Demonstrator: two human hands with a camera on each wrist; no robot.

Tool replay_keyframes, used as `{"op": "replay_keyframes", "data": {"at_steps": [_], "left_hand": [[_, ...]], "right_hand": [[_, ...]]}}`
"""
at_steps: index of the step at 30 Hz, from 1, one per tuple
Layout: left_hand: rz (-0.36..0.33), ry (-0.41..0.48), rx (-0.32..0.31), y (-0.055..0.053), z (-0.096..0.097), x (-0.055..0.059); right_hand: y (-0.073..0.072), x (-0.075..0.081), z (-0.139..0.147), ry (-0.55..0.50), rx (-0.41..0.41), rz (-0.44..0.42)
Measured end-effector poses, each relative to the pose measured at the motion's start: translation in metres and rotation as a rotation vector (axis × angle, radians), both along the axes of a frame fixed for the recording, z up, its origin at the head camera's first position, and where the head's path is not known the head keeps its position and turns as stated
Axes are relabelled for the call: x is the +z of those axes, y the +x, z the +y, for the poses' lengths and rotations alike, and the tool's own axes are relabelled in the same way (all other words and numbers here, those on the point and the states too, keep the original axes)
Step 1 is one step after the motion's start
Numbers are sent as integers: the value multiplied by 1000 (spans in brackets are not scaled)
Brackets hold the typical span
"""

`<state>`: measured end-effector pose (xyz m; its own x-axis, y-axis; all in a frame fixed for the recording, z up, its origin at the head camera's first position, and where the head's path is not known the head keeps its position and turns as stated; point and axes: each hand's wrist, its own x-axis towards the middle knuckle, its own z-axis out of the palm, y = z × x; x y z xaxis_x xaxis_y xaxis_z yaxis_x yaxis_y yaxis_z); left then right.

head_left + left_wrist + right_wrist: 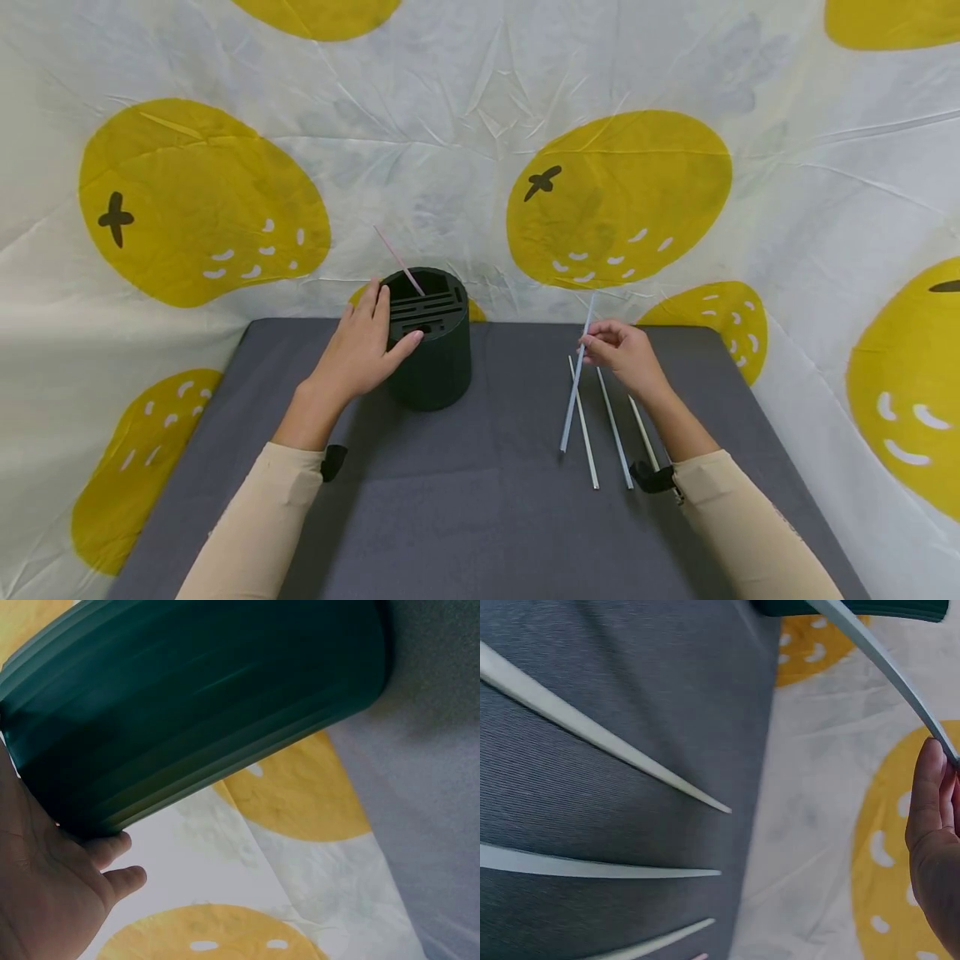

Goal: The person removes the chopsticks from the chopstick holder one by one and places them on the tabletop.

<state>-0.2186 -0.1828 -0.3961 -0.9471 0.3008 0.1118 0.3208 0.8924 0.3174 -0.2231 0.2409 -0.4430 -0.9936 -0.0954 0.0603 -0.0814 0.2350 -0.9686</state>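
Observation:
A dark green cylindrical utensil holder (431, 367) with a slotted top stands at the table's back; one pink chopstick (397, 258) leans out of its open rear part. My left hand (360, 346) rests against the holder's left side at the rim, fingers extended and thumb over the front edge. In the left wrist view the holder's wall (202, 697) hides most of those fingers. My right hand (618, 354) pinches a light blue chopstick (573, 400), held slanted above the table. Beneath it lie a pale chopstick (585, 429), a bluish one (615, 429) and a cream one (643, 433).
A dark grey cloth covers the table (480, 525). Behind it hangs a white curtain (450, 192) with large yellow fruit prints, close to the holder's back. The right forearm partly covers the cream chopstick.

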Motion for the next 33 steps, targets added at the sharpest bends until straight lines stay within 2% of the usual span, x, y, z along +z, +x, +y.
{"op": "replay_keyframes", "data": {"at_steps": [8,16,20,26,33], "left_hand": [[-6,3,0,1,1,0],[-8,-2,-1,-1,1,0],[-12,-6,1,-1,0,0],[-16,-6,4,0,-1,-1],[-6,-2,8,-1,-2,-2]], "right_hand": [[0,-28,-3,121,25,-104],[-8,-51,-9,177,71,-182],[-13,-58,-12,160,88,-213],[-18,-73,-16,111,69,-305],[-22,-82,-23,135,36,-336]]}}
